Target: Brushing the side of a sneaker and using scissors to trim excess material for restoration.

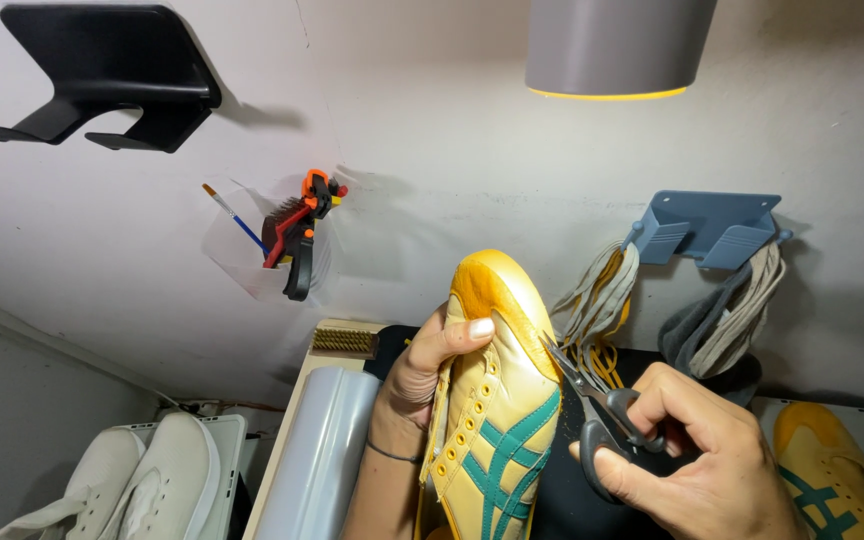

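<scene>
While fingers (pixel 452 340) grip shoe (pixel 497 400), scissors (pixel 597 405) seemingly touching

- Yellow sneaker (pixel 497 400): gold-yellow leather with teal crossed stripes on its side, unlaced, eyelets empty. Held upright off the table, toe pointing up toward the wall, gripped at its inner edge.
- Scissors (pixel 597 405): small, dark grey handles, metal blades. Blades slightly parted, tips touching the sneaker's right edge just below the toe; handles angled down to the right.
</scene>
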